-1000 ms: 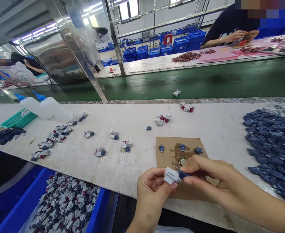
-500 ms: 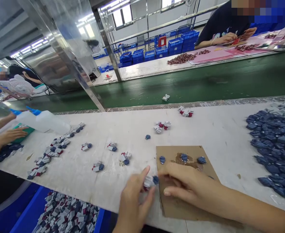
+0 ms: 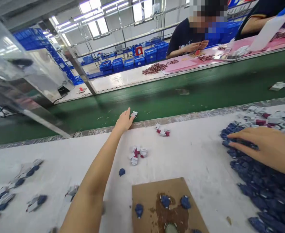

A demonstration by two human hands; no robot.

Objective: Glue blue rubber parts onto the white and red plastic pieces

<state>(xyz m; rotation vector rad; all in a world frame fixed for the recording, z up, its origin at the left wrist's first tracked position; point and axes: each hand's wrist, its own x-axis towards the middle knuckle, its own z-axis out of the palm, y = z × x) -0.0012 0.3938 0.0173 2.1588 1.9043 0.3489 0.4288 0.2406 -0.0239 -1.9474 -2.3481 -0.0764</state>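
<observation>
My left hand reaches out to the near edge of the green conveyor belt. Its finger and thumb are apart at a small white piece; I cannot tell whether they touch it. Over on the right, my right hand lies above a heap of dark blue pieces, thumb and forefinger spread, with blue showing between them. A brown cardboard sheet carries several blue pieces and a wet brown patch.
White-and-red clusters and a lone blue piece lie on the white table. Joined pieces lie at the left. Another white piece is on the belt. A metal post stands beyond; co-workers sit opposite.
My left hand has left the white-and-blue piece near the cardboard and stretched forward to the belt. My right hand has moved from the cardboard to the blue heap. The view has shifted right.
</observation>
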